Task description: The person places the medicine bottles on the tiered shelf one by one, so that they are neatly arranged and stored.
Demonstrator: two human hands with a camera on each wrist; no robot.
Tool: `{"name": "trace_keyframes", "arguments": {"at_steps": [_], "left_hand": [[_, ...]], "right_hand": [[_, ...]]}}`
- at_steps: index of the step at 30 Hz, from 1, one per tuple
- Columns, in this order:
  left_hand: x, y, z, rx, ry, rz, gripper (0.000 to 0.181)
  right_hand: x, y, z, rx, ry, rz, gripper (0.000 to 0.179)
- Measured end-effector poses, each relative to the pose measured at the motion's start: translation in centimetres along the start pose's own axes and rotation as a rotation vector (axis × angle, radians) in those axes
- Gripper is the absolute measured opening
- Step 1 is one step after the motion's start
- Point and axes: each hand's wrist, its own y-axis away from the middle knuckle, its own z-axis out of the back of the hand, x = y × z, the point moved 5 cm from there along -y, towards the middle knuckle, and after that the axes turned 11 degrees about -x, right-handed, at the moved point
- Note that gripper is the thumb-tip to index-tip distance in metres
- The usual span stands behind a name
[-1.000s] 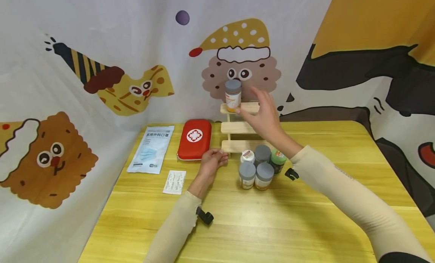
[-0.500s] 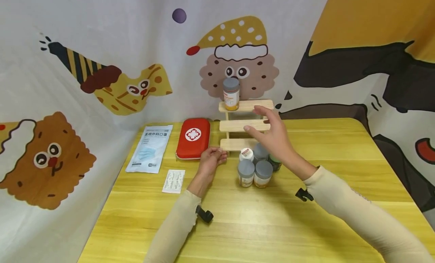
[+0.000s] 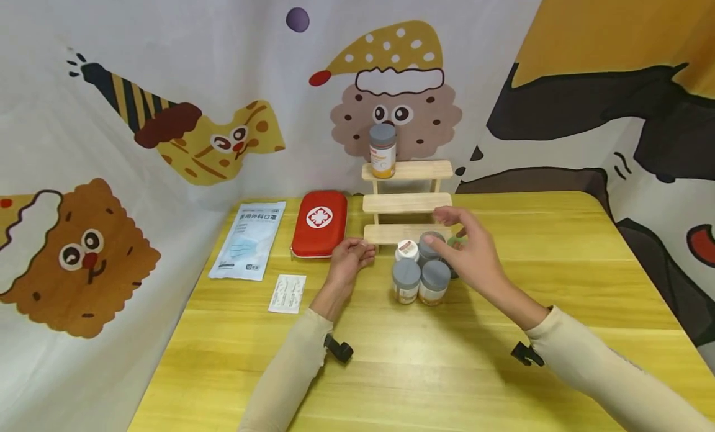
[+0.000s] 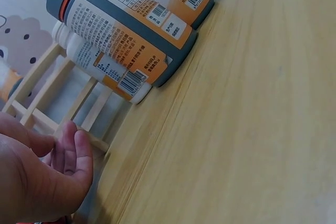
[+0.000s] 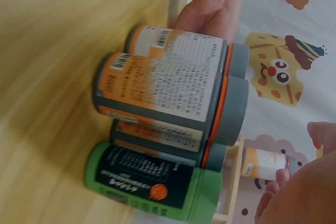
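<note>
My right hand (image 3: 475, 252) hovers over the right side of a bottle cluster, thumb and fingers apart, holding nothing. Its thumb overlaps the grey lid of a rear supplement bottle (image 3: 432, 244); contact cannot be told. A green bottle (image 5: 152, 182) is mostly hidden behind this hand in the head view. Two grey-lidded bottles (image 3: 406, 282) stand in front, beside a small white-capped bottle (image 3: 407, 251). My left hand (image 3: 347, 264) lies by the lower left end of a wooden three-step rack (image 3: 408, 203), fingers loosely bent. Another grey-lidded bottle (image 3: 382, 151) stands on the rack's top step, at left.
A red zip case (image 3: 319, 225) with a white cross emblem lies left of the rack. Beyond it is a face mask packet (image 3: 247, 241). A small white printed packet (image 3: 287, 293) rests nearer on the wooden table (image 3: 424, 370). A cartoon-printed cloth (image 3: 223, 59) hangs behind.
My right hand has moved away from the bottle on the top step, down to the bottle cluster. That bottle stays on the step. My left hand has stayed by the rack.
</note>
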Motion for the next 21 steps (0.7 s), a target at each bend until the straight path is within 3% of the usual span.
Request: {"name": "trace_keyframes", "arguments": {"at_steps": [10, 21], "left_hand": [[-0.1, -0.1, -0.2, -0.006, -0.003, -0.003, 0.007], [-0.1, 0.0, -0.3, -0.011, -0.012, 0.008, 0.007]], "right_hand": [[-1.1, 2.5, 1.5, 0.065, 0.088, -0.007, 0.056], [-1.7, 4.6, 1.2, 0.092, 0.170, 0.000, 0.065]]}}
